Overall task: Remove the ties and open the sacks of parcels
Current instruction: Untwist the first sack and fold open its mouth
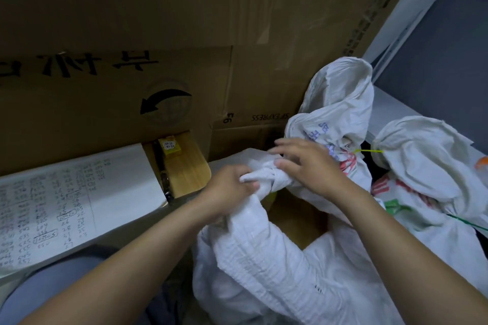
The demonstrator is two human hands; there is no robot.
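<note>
The near sack runs off the picture's bottom edge.

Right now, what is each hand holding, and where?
The left hand grips the nearest sack by its bunched neck; the right hand rests open on that neck, holding nothing.

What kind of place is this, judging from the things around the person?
Probably a parcel depot or storeroom: white woven sacks closed with ties, cardboard boxes stacked behind, one printed SF EXPRESS, and a sheet of handwritten numbers at the left.
</note>
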